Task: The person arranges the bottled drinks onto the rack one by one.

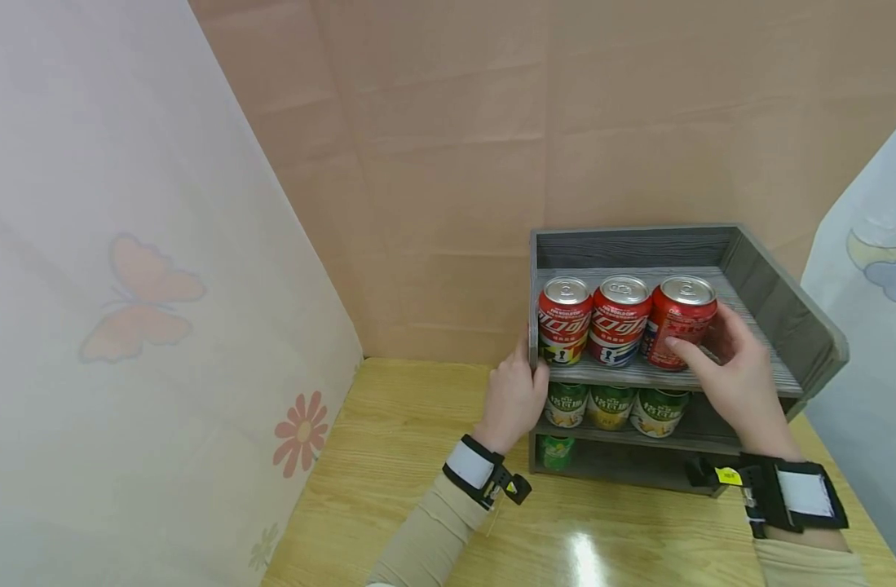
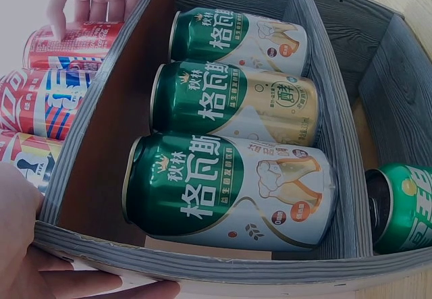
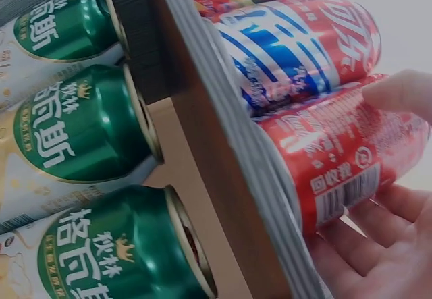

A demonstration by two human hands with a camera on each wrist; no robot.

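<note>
A grey wooden shelf rack (image 1: 781,314) stands on a wooden table (image 1: 418,424). Three red cola cans stand upright on its top shelf. My right hand (image 1: 737,371) grips the rightmost red can (image 1: 678,318), thumb on its front and fingers round its right side; the right wrist view shows the same red can (image 3: 337,157) with my fingers (image 3: 378,245) under it. My left hand (image 1: 514,395) holds the rack's left side panel at its front edge (image 2: 202,268). Three green cans (image 2: 229,191) fill the middle shelf, and a single green can (image 1: 556,451) sits on the bottom shelf.
A pale curtain (image 1: 125,310) printed with a butterfly and flowers hangs close on the left. A pinkish wall (image 1: 448,163) stands behind the rack. A light cloth (image 1: 873,326) hangs at the right, close to the rack's right wall.
</note>
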